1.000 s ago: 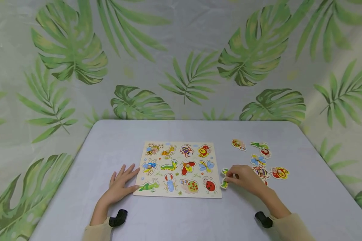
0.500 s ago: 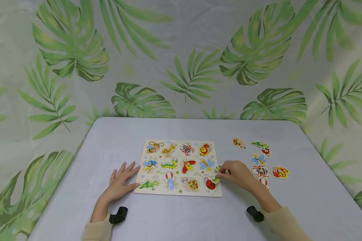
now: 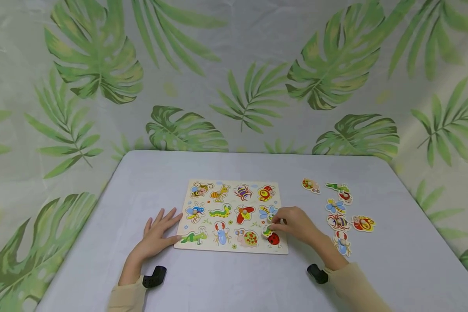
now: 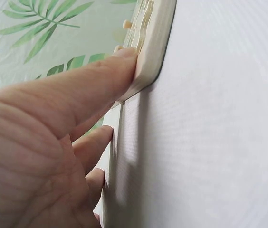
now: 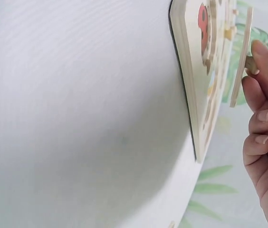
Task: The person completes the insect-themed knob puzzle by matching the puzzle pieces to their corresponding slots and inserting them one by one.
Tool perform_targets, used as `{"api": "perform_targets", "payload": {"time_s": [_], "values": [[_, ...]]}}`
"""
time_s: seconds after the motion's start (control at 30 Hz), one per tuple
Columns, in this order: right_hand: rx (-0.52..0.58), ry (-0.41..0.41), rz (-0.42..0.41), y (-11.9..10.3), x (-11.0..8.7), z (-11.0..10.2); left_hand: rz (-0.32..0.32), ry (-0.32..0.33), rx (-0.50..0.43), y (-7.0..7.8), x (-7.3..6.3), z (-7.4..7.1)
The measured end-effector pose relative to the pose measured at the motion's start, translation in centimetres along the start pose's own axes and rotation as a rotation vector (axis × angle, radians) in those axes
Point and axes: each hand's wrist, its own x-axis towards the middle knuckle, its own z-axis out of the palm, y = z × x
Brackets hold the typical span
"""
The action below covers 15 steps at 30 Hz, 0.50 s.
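The left hand [image 4: 41, 130] touches a pale wooden board [image 4: 154, 54] with its thumb, leaf-patterned cloth [image 4: 10, 57] behind

Leaf-print backdrop [image 3: 249, 86], pale covered table [image 3: 226, 277]

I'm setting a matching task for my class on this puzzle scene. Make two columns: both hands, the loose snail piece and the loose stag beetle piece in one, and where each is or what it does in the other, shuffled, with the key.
Column one
1. left hand
2. right hand
3. loose snail piece
4. loose stag beetle piece

Column two
A. just below the spider piece in the head view
B. rests its thumb on the board
C. to the left of the loose grasshopper piece
D. pinches the caterpillar piece

Right pairs: 1-B, 2-D, 3-C, 4-A
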Motion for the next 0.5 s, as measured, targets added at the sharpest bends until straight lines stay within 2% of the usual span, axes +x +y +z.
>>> {"api": "perform_targets", "payload": {"time_s": [0.27, 0.5], "values": [[0.026, 0.022, -0.021, -0.6, 1.0, 0.6, 0.010, -0.006, -0.002, 0.1, 0.3, -0.1], [-0.005, 0.023, -0.011, -1.5, 2.0, 1.0, 0.009, -0.004, -0.001, 0.0, 0.1, -0.1]]}}
